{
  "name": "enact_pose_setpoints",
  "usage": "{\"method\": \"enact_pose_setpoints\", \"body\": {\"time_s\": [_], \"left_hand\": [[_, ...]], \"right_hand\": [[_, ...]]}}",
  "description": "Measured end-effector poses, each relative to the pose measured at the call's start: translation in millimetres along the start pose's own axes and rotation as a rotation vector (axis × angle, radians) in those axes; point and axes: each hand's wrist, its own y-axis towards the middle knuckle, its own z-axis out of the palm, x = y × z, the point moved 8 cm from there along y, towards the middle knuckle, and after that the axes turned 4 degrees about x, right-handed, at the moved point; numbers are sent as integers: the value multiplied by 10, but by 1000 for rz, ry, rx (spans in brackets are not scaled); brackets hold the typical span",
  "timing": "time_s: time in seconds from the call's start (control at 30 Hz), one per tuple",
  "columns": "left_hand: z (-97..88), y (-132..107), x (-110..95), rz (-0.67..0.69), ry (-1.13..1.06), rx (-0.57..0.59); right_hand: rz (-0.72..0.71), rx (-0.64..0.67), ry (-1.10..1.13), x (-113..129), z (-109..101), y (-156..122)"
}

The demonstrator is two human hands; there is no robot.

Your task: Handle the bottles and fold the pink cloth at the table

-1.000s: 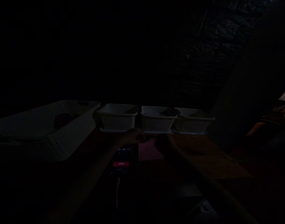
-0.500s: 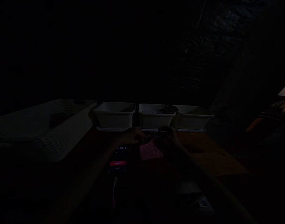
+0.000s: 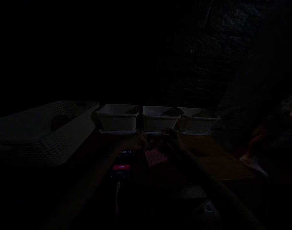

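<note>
The scene is very dark. A small pink patterned cloth (image 3: 155,156) lies on the wooden table (image 3: 215,166) in front of three white tubs. My left hand (image 3: 136,142) rests at the cloth's far left corner, fingers curled on its edge. My right hand (image 3: 172,139) is at the cloth's far right corner, fingers bent over that edge. Both hands seem to pinch the cloth, though the dark hides the fingertips.
Three white tubs, left (image 3: 117,117), middle (image 3: 159,118) and right (image 3: 197,120), stand in a row. A large white perforated basket (image 3: 47,134) lies at the left. A phone (image 3: 121,163) with a lit timer and a cable lies near me. Another person moves at the far right (image 3: 253,153).
My right hand moved up to the cloth's far right corner and both hands have drawn its far edge toward me, so less cloth shows. The person at the right has shifted.
</note>
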Motion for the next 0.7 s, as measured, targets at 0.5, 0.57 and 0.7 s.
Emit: {"method": "enact_pose_setpoints", "body": {"time_s": [0.5, 0.57, 0.7], "left_hand": [[78, 11, 3, 4, -1, 58], [76, 13, 7, 8, 5, 52], [56, 22, -11, 54, 1, 26]], "right_hand": [[44, 137, -104, 26, 224, -83], [59, 141, -131, 7, 219, -78], [62, 151, -206, -21, 181, -39]]}}
